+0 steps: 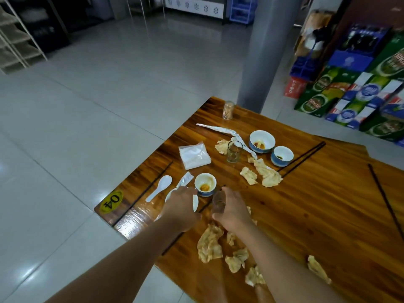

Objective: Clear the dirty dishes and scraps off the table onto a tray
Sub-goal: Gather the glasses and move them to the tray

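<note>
My left hand (181, 207) lies over a small white plate (195, 204) near the table's left edge, with its fingers curled at the far rim. My right hand (232, 209) grips a small brownish glass (218, 203) just right of the plate. A small bowl with orange sauce (205, 185) stands right beyond both hands. A white spoon (158, 188) lies left of the plate. Two blue-and-white bowls (262, 141) (282, 156) and a clear glass (234, 152) stand further back. Crumpled napkins (209, 244) (267, 174) are scattered around. No tray is in view.
The wooden table (306, 215) also carries a napkin pack (194, 156), a toothpick jar (228, 110), paper wrappers (225, 132) and black chopsticks (303, 157) (384, 202). Tiled floor lies to the left. Stacked drink cartons (354, 92) and a grey pillar (264, 51) stand behind.
</note>
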Available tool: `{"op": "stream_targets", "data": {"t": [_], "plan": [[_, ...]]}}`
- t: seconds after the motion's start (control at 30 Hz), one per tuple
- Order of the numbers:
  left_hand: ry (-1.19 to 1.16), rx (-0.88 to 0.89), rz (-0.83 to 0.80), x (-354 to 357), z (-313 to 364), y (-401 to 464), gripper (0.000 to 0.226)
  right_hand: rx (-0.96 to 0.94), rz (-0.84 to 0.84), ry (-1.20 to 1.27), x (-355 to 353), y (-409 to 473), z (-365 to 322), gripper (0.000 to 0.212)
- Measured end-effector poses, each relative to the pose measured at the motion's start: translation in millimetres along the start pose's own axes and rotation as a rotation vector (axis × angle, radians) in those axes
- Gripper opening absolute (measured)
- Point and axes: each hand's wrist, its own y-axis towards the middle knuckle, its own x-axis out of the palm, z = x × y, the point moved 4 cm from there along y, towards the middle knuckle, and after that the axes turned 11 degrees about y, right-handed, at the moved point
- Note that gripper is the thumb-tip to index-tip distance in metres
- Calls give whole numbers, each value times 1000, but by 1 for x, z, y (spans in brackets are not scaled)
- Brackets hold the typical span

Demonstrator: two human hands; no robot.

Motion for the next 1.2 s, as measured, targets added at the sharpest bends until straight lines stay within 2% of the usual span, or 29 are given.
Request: {"op": "stream_targets", "data": {"t": [0.17,0.33,0.63,0.73,0.9,1.2], "plan": [[12,-20,20,-1,16,23,69,-59,-9,15,-1,18,7,67],[-6,-28,9,-6,37,40,71,-42,43,62,-33,29,12,64],[34,118,4,-23,94,92,65,-50,271,52,-100,56,15,66],[97,160,-3,-24,109,121,71,-21,322,68,-111,68,21,65],[159,202,21,-23,126,170,80,28,397,91,-122,88,31,61],[342,307,-10,-4,138,219,70,114,478,141,-115,103,46,62]]}}
